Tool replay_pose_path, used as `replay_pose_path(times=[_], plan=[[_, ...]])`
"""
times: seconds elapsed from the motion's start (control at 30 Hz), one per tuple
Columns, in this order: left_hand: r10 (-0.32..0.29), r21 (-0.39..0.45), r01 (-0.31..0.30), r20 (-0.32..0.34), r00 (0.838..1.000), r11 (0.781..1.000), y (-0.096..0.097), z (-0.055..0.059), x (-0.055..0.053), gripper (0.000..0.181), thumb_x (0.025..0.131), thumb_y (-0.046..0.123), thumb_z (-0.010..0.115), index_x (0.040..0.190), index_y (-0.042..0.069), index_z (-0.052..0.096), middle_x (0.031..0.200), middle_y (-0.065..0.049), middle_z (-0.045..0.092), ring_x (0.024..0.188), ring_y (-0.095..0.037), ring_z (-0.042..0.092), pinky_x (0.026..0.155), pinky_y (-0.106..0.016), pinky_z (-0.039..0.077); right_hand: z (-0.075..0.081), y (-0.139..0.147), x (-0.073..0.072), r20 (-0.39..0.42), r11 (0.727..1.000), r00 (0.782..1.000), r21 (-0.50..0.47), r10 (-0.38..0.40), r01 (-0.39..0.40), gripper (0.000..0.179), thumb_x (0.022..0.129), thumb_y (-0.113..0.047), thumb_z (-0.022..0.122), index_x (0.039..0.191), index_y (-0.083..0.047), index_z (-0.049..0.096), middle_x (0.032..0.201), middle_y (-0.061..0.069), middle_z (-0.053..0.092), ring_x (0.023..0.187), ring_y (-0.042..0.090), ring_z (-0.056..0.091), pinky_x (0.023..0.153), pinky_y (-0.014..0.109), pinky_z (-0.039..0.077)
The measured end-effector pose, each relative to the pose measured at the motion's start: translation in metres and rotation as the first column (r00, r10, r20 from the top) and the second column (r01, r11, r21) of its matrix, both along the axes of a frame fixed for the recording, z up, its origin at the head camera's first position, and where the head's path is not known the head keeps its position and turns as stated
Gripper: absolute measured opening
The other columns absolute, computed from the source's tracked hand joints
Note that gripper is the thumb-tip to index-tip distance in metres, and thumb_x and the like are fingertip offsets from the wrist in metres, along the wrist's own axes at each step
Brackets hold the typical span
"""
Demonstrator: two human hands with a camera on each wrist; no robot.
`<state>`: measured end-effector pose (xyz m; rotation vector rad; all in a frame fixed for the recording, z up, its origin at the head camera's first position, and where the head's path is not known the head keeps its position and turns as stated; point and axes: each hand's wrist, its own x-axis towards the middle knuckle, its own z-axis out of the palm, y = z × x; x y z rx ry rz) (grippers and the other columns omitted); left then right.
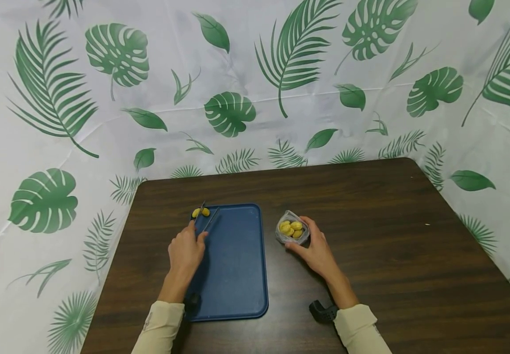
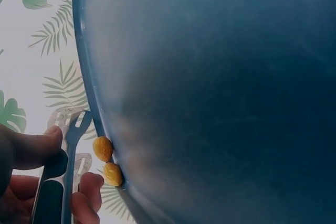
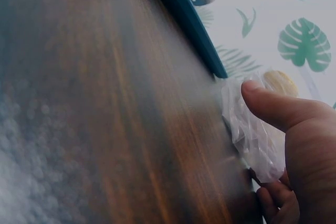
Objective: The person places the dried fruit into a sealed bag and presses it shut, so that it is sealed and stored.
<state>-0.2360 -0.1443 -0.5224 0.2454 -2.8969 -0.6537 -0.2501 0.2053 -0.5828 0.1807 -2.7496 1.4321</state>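
My left hand (image 1: 186, 250) grips a pair of metal tongs (image 2: 72, 145) with dark handle grips, their slotted ends spread apart. Two small oval yellow pieces (image 2: 103, 149) lie side by side in the far left corner of the blue tray (image 1: 233, 265), close to the tongs' ends. To the right of the tray, my right hand (image 1: 319, 250) holds an open clear plastic bag (image 3: 257, 135), thumb on the near side and fingers around the far side. Several more yellow pieces (image 1: 291, 229) fill the bag's mouth.
The tray lies on a dark wood-grain table (image 1: 379, 246), left of its middle. A tiny pale speck (image 1: 427, 224) shows on the table at right. Behind the table hangs a white cloth (image 1: 237, 64) printed with green leaves.
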Motion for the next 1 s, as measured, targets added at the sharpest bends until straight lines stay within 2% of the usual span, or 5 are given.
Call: replay_pose_path(times=[0.23,0.47,0.7,1.0], plan=[[0.024,-0.017,-0.024,0.029,0.999,1.0,-0.0028,-0.0015,-0.0025,0.055,0.102,0.029,0.064,0.141,-0.008,0.056,0.122,-0.03,0.07,0.097,-0.053,0.07,0.079,-0.065,0.055,-0.0002,-0.0003,-0.0015,-0.003,1.0,1.0,0.004,0.001,-0.001,0.088,0.085,-0.04,0.085,0.155,-0.017,0.037,0.149,0.018,0.054,0.129,0.044,0.05,0.104,0.066,0.04],[0.038,0.006,-0.039,0.044,0.998,0.999,-0.0043,-0.0045,-0.0044,0.05,0.103,0.027,0.063,0.14,-0.006,0.059,0.125,-0.032,0.068,0.1,-0.054,0.069,0.081,-0.066,0.054,0.0005,-0.0007,-0.0011,0.001,1.0,1.0,0.001,0.004,-0.004,0.088,0.085,-0.04,0.085,0.155,-0.017,0.037,0.15,0.017,0.053,0.13,0.044,0.049,0.105,0.067,0.039],[0.042,0.021,-0.041,-0.033,0.999,0.999,-0.0044,-0.0075,-0.002,0.039,0.101,0.022,0.065,0.132,-0.001,0.067,0.115,-0.031,0.073,0.096,-0.054,0.07,0.08,-0.066,0.054,0.0003,-0.0009,-0.0004,0.01,1.0,1.0,-0.003,0.007,-0.007,0.087,0.086,-0.039,0.085,0.155,-0.016,0.036,0.149,0.018,0.054,0.129,0.043,0.049,0.104,0.066,0.04],[0.03,0.057,-0.023,-0.13,0.991,0.998,-0.0049,-0.0032,0.0019,0.038,0.1,0.021,0.067,0.132,0.001,0.069,0.113,-0.027,0.075,0.094,-0.053,0.071,0.078,-0.066,0.054,-0.0004,0.0,-0.0006,0.013,1.0,1.0,-0.01,0.003,-0.003,0.088,0.085,-0.04,0.085,0.155,-0.017,0.037,0.148,0.017,0.054,0.129,0.043,0.049,0.104,0.066,0.04]])
